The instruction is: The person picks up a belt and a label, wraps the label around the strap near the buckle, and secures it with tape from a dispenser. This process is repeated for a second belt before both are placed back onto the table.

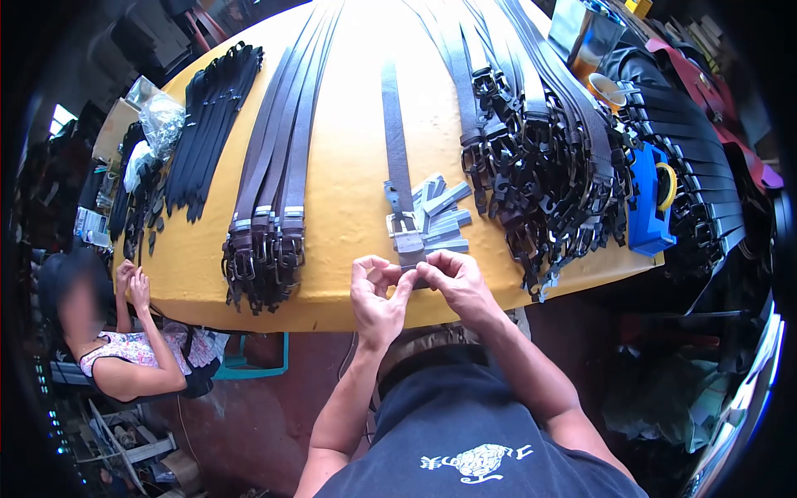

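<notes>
Near the front edge of the yellow table (349,207) lies a dark belt (394,124) with a silver buckle (401,223). Just below the buckle, my left hand (378,297) and my right hand (455,285) meet at the belt's end. The fingers of each are pinched on it, a thin dark strip showing between them. Several grey labels (446,217) are fanned out beside the buckle on its right. What exactly the fingertips press is partly hidden.
Buckled belts lie in a row (282,166) on the left and a large pile (540,166) on the right. A blue tape dispenser (650,203) stands at the right edge. At the left, a co-worker (137,357) sits by black straps (212,124).
</notes>
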`<move>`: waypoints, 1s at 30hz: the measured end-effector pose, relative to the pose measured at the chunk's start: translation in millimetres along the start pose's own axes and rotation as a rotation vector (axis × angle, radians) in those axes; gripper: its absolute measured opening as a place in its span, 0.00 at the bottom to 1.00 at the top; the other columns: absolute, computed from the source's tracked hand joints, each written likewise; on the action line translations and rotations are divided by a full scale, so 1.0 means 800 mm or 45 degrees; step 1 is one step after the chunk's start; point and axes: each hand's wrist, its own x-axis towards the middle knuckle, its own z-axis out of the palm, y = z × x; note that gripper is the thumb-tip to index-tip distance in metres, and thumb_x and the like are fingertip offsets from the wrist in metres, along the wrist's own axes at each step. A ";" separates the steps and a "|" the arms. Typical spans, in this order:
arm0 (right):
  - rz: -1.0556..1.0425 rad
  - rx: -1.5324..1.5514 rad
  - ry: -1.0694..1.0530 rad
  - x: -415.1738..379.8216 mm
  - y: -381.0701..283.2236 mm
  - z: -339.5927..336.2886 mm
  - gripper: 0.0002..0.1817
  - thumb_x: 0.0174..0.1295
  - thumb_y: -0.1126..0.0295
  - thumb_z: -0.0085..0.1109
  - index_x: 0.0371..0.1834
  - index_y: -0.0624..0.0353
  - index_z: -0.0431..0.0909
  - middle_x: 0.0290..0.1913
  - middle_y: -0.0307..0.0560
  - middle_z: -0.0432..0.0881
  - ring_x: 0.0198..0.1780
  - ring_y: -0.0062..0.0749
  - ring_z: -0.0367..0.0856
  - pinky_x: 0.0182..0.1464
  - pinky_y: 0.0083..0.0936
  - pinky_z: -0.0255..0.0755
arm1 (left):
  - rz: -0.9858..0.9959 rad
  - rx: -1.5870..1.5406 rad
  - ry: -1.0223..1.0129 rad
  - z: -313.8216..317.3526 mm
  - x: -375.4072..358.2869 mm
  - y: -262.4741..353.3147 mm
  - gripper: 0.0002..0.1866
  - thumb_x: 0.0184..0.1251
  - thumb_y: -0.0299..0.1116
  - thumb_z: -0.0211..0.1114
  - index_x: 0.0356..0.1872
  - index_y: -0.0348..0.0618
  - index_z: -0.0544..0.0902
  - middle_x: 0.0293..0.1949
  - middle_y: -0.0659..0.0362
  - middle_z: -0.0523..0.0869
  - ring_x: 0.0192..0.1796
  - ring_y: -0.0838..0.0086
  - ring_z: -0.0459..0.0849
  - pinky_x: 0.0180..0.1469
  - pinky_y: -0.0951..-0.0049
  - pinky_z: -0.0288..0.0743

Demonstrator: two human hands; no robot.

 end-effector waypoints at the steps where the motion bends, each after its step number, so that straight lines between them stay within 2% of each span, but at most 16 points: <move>1: 0.033 0.015 -0.042 0.000 -0.004 0.000 0.05 0.65 0.72 0.58 0.36 0.63 0.79 0.33 0.35 0.81 0.35 0.12 0.75 0.38 0.14 0.71 | 0.008 0.024 -0.024 -0.001 0.000 -0.001 0.18 0.58 0.16 0.66 0.42 0.39 0.67 0.33 0.59 0.81 0.35 0.83 0.80 0.39 0.85 0.75; 4: 0.009 -0.048 -0.048 0.003 -0.004 -0.002 0.05 0.65 0.72 0.57 0.35 0.63 0.78 0.32 0.35 0.81 0.34 0.12 0.75 0.38 0.14 0.71 | 0.045 0.108 -0.017 -0.003 0.000 -0.004 0.16 0.56 0.18 0.69 0.40 0.37 0.69 0.32 0.59 0.81 0.35 0.81 0.81 0.40 0.83 0.76; 7: -0.094 -0.014 0.061 0.005 0.013 0.003 0.05 0.65 0.73 0.56 0.35 0.63 0.77 0.32 0.35 0.80 0.33 0.11 0.75 0.37 0.13 0.71 | 0.025 0.202 -0.036 -0.004 0.002 -0.008 0.11 0.58 0.19 0.67 0.39 0.35 0.74 0.33 0.60 0.82 0.35 0.83 0.80 0.40 0.85 0.74; 11: -0.164 -0.029 0.112 0.011 0.018 0.008 0.05 0.65 0.74 0.56 0.34 0.64 0.76 0.31 0.34 0.79 0.33 0.11 0.74 0.36 0.13 0.71 | -0.032 0.216 0.073 0.003 -0.008 -0.022 0.08 0.62 0.26 0.67 0.38 0.31 0.81 0.32 0.59 0.84 0.34 0.81 0.80 0.38 0.81 0.74; 16: -0.182 0.016 0.109 0.010 0.015 0.011 0.05 0.65 0.74 0.56 0.34 0.64 0.76 0.30 0.33 0.78 0.32 0.10 0.73 0.35 0.13 0.70 | -0.096 0.007 0.092 0.011 -0.012 -0.024 0.07 0.63 0.25 0.64 0.39 0.32 0.82 0.31 0.60 0.84 0.33 0.84 0.79 0.37 0.83 0.72; 19: -0.207 0.044 0.117 0.012 0.025 0.011 0.05 0.65 0.74 0.56 0.33 0.64 0.75 0.29 0.32 0.77 0.32 0.09 0.72 0.34 0.12 0.70 | -0.146 -0.045 0.044 0.009 -0.011 -0.027 0.06 0.67 0.23 0.59 0.40 0.32 0.80 0.35 0.61 0.84 0.37 0.85 0.79 0.42 0.85 0.72; 25: -0.231 0.106 0.169 0.008 0.029 0.019 0.04 0.66 0.74 0.56 0.35 0.64 0.76 0.31 0.32 0.78 0.32 0.09 0.73 0.36 0.12 0.71 | -0.039 0.034 0.122 0.016 -0.011 -0.034 0.03 0.66 0.23 0.58 0.37 0.34 0.79 0.33 0.64 0.82 0.34 0.87 0.76 0.38 0.85 0.70; 28: -0.095 -0.109 0.156 0.001 0.013 0.011 0.04 0.65 0.74 0.57 0.37 0.64 0.78 0.32 0.34 0.78 0.32 0.11 0.73 0.35 0.13 0.69 | -0.016 -0.029 0.194 0.023 -0.009 -0.032 0.04 0.63 0.25 0.60 0.35 0.34 0.78 0.28 0.65 0.79 0.29 0.88 0.70 0.31 0.85 0.65; 30: -0.307 -0.521 0.253 -0.014 -0.006 0.002 0.05 0.63 0.73 0.59 0.38 0.64 0.78 0.30 0.35 0.77 0.30 0.14 0.71 0.33 0.15 0.68 | 0.019 -0.012 0.210 0.020 -0.007 -0.040 0.04 0.63 0.25 0.60 0.35 0.34 0.78 0.28 0.66 0.79 0.29 0.88 0.70 0.31 0.85 0.65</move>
